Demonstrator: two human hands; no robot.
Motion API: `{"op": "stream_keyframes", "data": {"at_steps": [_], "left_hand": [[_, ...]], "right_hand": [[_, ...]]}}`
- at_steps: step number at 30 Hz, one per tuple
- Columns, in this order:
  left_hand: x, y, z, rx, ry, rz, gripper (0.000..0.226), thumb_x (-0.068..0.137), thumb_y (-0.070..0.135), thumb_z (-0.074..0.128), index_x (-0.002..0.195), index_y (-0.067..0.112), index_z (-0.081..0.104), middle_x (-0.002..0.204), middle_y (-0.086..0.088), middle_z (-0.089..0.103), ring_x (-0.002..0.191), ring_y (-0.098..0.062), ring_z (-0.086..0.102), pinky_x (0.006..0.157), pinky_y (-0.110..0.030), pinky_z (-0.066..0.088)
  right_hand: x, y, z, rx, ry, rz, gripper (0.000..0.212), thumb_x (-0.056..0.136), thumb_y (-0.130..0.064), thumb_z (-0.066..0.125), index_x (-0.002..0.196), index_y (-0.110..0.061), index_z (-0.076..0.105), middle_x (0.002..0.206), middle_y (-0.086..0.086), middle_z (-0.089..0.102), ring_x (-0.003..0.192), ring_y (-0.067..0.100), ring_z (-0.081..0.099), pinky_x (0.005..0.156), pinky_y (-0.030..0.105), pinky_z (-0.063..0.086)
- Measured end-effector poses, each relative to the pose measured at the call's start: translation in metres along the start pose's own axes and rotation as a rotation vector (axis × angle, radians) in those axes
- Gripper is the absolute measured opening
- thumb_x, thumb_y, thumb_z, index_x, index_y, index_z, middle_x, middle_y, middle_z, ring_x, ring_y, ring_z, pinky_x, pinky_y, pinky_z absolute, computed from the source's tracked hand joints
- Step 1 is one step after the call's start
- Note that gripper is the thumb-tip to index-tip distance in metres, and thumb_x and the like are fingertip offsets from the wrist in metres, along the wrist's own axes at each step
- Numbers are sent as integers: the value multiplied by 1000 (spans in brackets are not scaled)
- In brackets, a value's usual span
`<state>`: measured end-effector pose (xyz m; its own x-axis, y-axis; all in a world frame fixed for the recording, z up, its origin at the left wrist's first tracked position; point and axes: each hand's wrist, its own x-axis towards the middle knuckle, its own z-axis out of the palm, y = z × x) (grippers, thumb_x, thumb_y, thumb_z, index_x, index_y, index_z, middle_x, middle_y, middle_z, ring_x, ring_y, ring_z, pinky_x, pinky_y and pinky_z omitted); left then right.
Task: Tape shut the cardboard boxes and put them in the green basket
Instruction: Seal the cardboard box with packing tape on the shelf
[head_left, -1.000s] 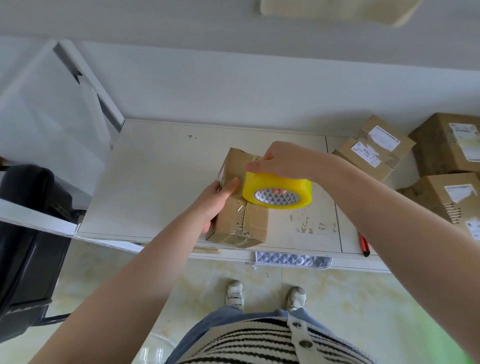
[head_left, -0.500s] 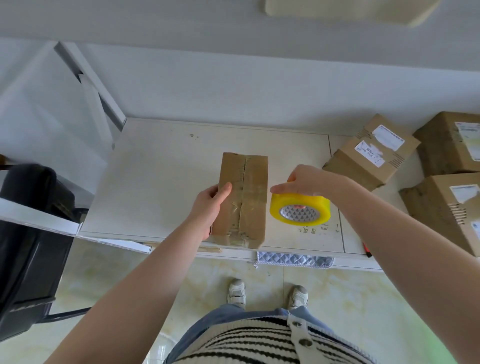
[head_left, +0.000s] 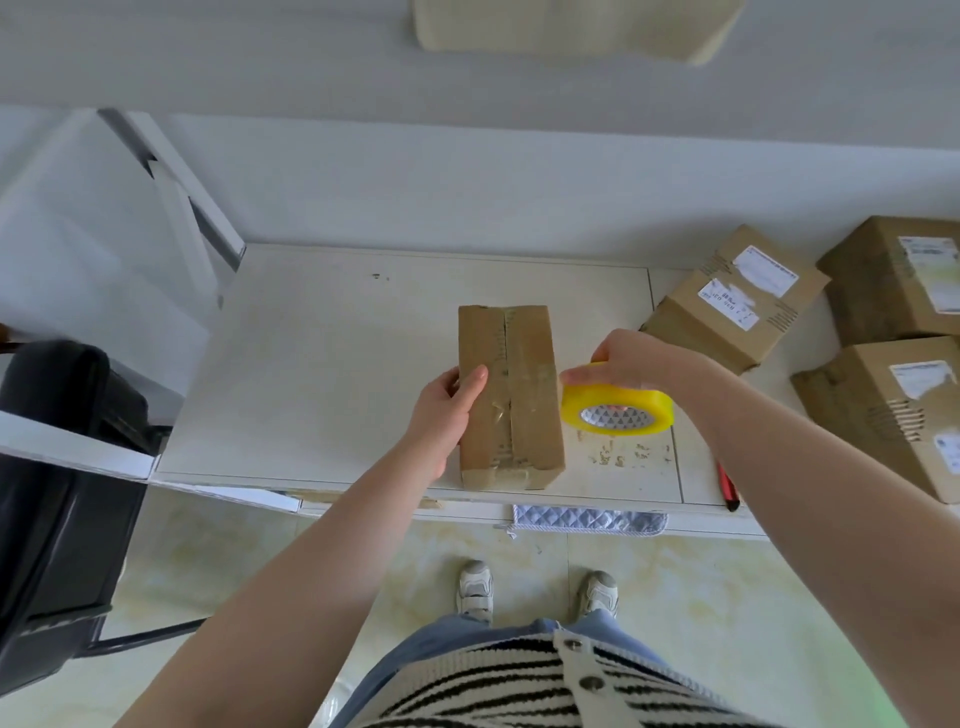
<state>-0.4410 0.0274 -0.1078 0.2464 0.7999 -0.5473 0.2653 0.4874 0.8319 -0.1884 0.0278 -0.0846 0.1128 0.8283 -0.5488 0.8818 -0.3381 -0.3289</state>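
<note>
A long brown cardboard box lies on the white table, near its front edge, with clear tape along its top seam. My left hand rests against the box's left side, the thumb lying on top. My right hand grips a yellow tape roll just to the right of the box, beside its right edge. The green basket is not in view; only a green tint shows at the bottom right corner.
Three more cardboard boxes with white labels sit at the right: one close behind my right hand, one at the far right, one nearer. A red pen lies by the front edge. A black chair stands at left.
My right hand has carried the tape roll off the top of the box to its right side. The left hand stays on the box's left side.
</note>
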Motion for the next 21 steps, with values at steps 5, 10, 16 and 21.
{"op": "stream_keyframes", "data": {"at_steps": [5, 10, 16, 21], "left_hand": [[4, 17, 5, 698, 198, 220, 75, 100, 40, 49, 157, 17, 6, 163, -8, 13, 147, -28, 24, 115, -44, 28], [8, 27, 46, 1196, 204, 519, 71, 103, 46, 25, 155, 10, -7, 163, -11, -14, 150, -28, -15, 122, -49, -4], [16, 10, 31, 1293, 247, 490, 84, 88, 71, -6, 156, 21, -10, 163, -9, -17, 150, -28, -16, 121, -53, -3], [19, 8, -1, 1126, 173, 446, 96, 73, 89, -4, 152, 36, -17, 161, -4, -25, 147, -23, -25, 120, -52, -11]], "right_hand": [[1, 2, 9, 8, -24, 12, 70, 63, -89, 48, 68, -21, 67, 60, -4, 66, 60, 16, 65, 58, 29, 49], [1, 6, 7, 10, -15, 20, 61, 72, -82, 53, 67, -22, 62, 58, -6, 61, 55, 13, 59, 57, 27, 44], [-5, -2, -1, 90, -4, -40, 65, 76, -79, 52, 73, -15, 68, 60, -2, 61, 56, 15, 55, 59, 30, 43], [-8, -17, -20, 119, 64, -92, 70, 76, -76, 56, 71, -7, 66, 57, -1, 57, 52, 16, 51, 53, 26, 37]]}}
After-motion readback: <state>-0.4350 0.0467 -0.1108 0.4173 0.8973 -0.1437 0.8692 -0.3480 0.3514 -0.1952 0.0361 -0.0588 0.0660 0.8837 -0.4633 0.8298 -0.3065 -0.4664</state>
